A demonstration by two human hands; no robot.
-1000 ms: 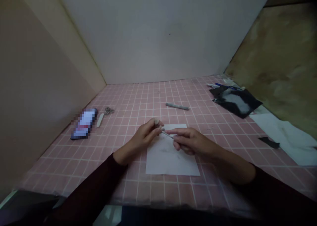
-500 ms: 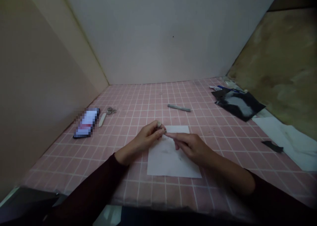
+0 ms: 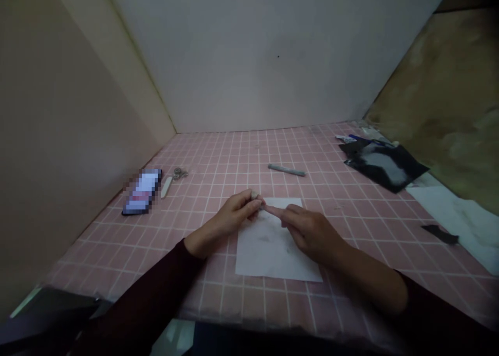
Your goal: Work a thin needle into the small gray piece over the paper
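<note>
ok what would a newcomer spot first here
The left hand, pinching a small grey piece, and the right hand meet at the centre, above a white sheet of paper on a pink grid-patterned surface. Further off, a black pouch lies at upper right and a pixelated phone at left.

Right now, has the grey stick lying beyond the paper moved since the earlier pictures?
No: the grey stick keeps its place relative to the white sheet of paper. Both shift together in the view, so the camera moved, not the stick.
</note>
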